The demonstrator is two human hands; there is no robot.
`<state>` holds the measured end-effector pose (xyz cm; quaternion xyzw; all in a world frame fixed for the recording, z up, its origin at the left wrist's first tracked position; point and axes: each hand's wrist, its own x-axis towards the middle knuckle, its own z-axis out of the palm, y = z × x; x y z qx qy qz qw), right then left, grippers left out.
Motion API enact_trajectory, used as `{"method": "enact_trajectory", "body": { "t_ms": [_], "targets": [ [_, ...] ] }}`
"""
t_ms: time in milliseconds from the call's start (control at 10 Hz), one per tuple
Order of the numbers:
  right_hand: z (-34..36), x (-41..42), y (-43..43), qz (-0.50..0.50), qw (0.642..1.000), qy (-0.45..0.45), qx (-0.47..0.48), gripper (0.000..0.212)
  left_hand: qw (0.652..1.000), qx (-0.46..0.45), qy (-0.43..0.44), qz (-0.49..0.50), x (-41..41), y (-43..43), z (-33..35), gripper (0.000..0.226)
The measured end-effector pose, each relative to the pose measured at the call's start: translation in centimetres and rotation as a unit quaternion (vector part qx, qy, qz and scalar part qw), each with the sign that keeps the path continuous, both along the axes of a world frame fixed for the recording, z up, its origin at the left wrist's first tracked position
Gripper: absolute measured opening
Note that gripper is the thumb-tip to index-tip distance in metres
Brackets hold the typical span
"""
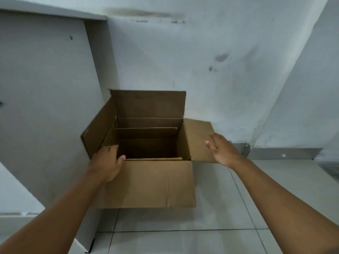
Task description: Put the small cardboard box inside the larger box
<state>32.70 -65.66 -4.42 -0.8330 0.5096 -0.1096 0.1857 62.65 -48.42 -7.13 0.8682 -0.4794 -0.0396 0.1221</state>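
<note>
Two bare forearms reach in from the bottom corners, nearest the camera. Fingers (108, 149) of the left hand (107, 163) curl over the near-left corner of the larger box (152, 184), with the thumb lying along the near rim and the fingertips dipping inside the opening; the hand grips that corner of cardboard. Fingers (214, 139) of the right hand (224, 150) are spread flat and relaxed, grasping nothing, over the right flap (199, 129), which is folded outward; whether the palm touches the flap cannot be told.

Inside the larger box sits the small cardboard box (146, 133), its top open and its interior dark. It stands against the near wall and toward the left, with a gap between its far wall and the far wall of the larger box. A thin strip of its near edge shows just behind the larger box's near rim.

Flaps of the larger box are open: the far one (148, 103) stands upright against the wall, the left one (99, 129) leans outward to the left, and the near one hangs down the front.

Around the box, the floor (183, 241) is pale tile with dark grout lines. A stained white wall (211, 52) rises behind, and a grey panel (42, 79) stands to the left.
</note>
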Motion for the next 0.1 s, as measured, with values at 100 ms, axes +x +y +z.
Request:
{"method": "enact_trajectory", "body": {
  "t_ms": [100],
  "targets": [
    [4.12,-0.68,0.67,0.003,0.999,-0.039,-0.032,0.053,0.998,-0.057,-0.012,-0.022,-2.26,-0.38,4.62,0.053]
  ]
}}
